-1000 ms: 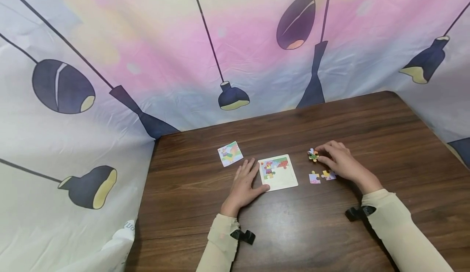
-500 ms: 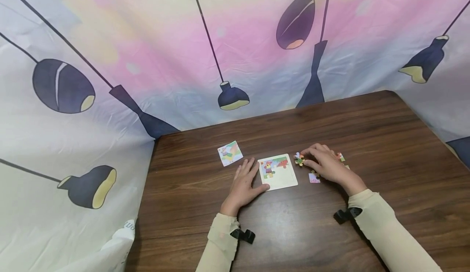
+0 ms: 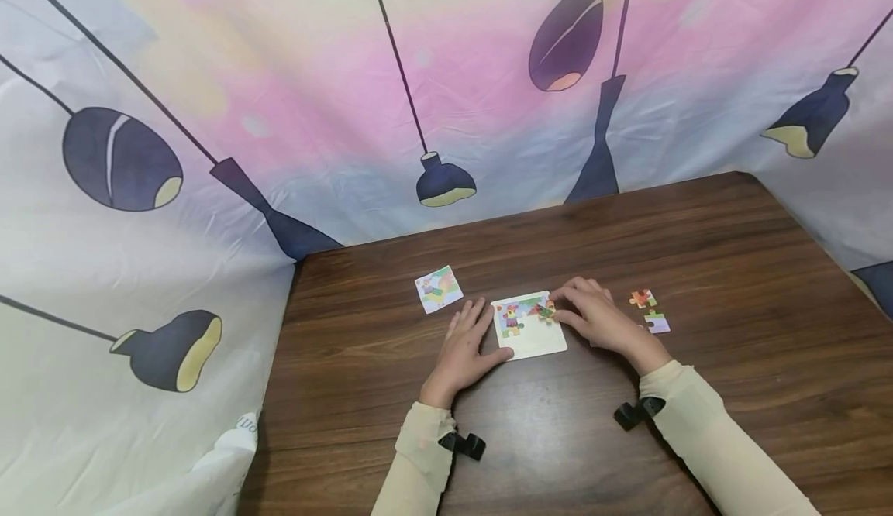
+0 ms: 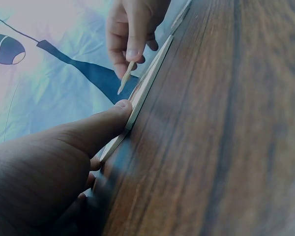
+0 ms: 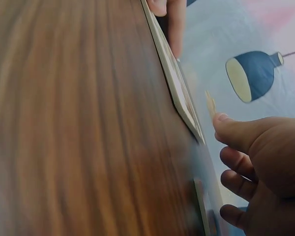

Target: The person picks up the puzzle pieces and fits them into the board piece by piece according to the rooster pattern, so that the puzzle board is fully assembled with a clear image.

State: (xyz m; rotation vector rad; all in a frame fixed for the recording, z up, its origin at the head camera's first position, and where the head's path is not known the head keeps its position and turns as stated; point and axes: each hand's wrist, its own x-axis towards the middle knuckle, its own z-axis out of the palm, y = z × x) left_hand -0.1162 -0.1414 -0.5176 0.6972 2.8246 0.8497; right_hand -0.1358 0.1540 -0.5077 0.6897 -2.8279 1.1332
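A square white puzzle tray (image 3: 536,348) lies on the table, with colourful fitted pieces along its top and left. My left hand (image 3: 462,355) steadies its left side, fingers mostly straight, the thumb on the near left corner. Over the tray's upper right part, my right hand (image 3: 596,318) pinches a puzzle piece (image 3: 545,314) between thumb and fingers. Both wrist views have this puzzle piece (image 4: 126,78) tilted and raised a little off the tray (image 5: 173,83). Its underside and exact outline are partly hidden by the fingertips.
Right of my right hand lie loose puzzle pieces, an orange one (image 3: 642,298) and a lilac and green one (image 3: 657,321); the hand may cover others. A square picture card (image 3: 438,290) lies behind the left hand. A printed curtain (image 3: 314,113) hangs along the wooden table's (image 3: 732,268) far edge.
My right hand has carried the puzzle piece leftward from beside the loose pieces to above the tray, uncovering loose pieces on the right. The left hand has stayed at the tray.
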